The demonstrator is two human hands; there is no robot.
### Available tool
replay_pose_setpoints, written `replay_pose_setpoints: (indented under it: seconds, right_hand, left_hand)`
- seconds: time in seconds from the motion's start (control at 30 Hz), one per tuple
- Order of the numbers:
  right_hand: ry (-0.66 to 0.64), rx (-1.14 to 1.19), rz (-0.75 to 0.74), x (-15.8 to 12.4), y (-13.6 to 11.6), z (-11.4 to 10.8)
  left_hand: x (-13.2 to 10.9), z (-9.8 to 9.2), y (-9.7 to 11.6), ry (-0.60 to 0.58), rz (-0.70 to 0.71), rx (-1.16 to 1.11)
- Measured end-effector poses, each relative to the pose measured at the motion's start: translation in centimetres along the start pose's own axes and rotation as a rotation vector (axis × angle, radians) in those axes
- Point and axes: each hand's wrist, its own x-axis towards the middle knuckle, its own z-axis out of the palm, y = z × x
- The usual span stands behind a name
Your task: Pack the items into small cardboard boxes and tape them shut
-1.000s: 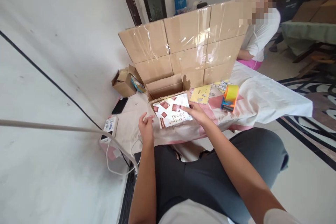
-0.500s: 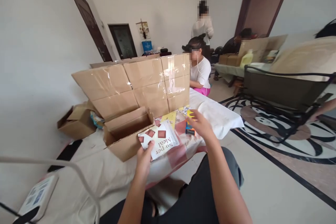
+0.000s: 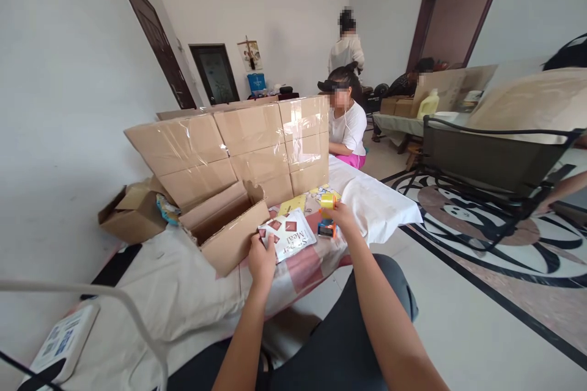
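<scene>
My left hand (image 3: 263, 256) pinches the left edge of a white pouch (image 3: 293, 241) printed "Super Meal" with brown squares, thumb on top. The pouch lies tilted over the checked cloth, just right of an open cardboard box (image 3: 233, 229). My right hand (image 3: 342, 217) is closed around a small yellow, blue and orange tool that looks like a label gun (image 3: 326, 230). It stands right of the pouch, apart from it. My fingers hide part of its handle. Yellow printed packs (image 3: 293, 206) lie behind the pouch.
A wall of taped cardboard boxes (image 3: 257, 134) stands behind the work area. White cloth (image 3: 376, 195) covers the table's right end. An open carton (image 3: 131, 214) is at left. A person in white (image 3: 348, 125) sits beyond the boxes. A dark chair (image 3: 495, 159) stands right.
My right hand has closed on the label gun, which now sits slightly lower and turned. My left hand and the pouch have shifted a little right.
</scene>
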Motion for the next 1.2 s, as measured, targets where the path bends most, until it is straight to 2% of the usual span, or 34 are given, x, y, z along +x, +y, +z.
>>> replay_pose_setpoints:
  seconds: [0.1, 0.2, 0.33, 0.4, 0.5, 0.6, 0.7, 0.83, 0.9, 0.97, 1.03, 1.1, 1.13, 1.2]
  right_hand:
    - [0.013, -0.079, 0.017, -0.2, 0.0, 0.0]
    - [0.092, -0.11, -0.039, -0.6, -0.5, -0.4]
    - [0.233, -0.07, -0.148, -1.8, -2.0, -1.4]
    - [0.259, -0.028, -0.191, -2.7, -2.9, -1.8]
    - [0.248, 0.076, -0.261, -4.0, -3.9, -1.8]
    - [0.226, 0.16, -0.291, -4.9, -4.5, -1.4]
    - [0.21, 0.138, -0.31, -5.6, -5.0, -0.9]
    - [0.186, 0.17, -0.332, -6.3, -5.7, -0.5]
    - [0.189, 0.213, -0.332, -6.5, -6.0, -0.4]
    - [0.193, 0.257, -0.341, -6.6, -6.2, -0.4]
    - [0.195, 0.279, -0.347, -6.6, -6.3, -0.3]
    - [0.207, 0.271, -0.344, -6.6, -6.2, -0.4]
    - [0.212, 0.267, -0.339, -6.5, -6.2, -0.4]
    - [0.212, 0.275, -0.322, -6.5, -5.9, -0.6]
  left_hand:
    - [0.2, 0.2, -0.8, -0.023, 0.046, -0.007]
    - [0.8, 0.8, -0.9, -0.035, 0.078, -0.01]
    - [1.5, 1.8, 0.1, -0.029, 0.151, -0.002]
    - [1.4, 2.1, 0.6, 0.002, 0.198, -0.007]
    - [0.2, 2.1, 0.7, 0.028, 0.266, -0.049]
    - [-2.2, 1.5, -0.1, -0.01, 0.325, -0.112]
    - [-4.1, 0.5, -0.7, -0.052, 0.348, -0.158]
    - [-4.6, -0.4, 0.7, -0.145, 0.361, -0.214]
    - [-5.2, 0.0, 2.0, -0.231, 0.372, -0.248]
    - [-7.0, 1.2, 3.0, -0.366, 0.379, -0.282]
    - [-9.9, 3.0, 3.3, -0.567, 0.392, -0.302]
    - [-12.9, 4.7, 2.8, -0.956, 0.432, -0.351]
    - [-14.2, 5.2, 2.3, -1.08, 0.458, -0.377]
    - [-15.6, 5.5, 1.3, -1.184, 0.443, -0.378]
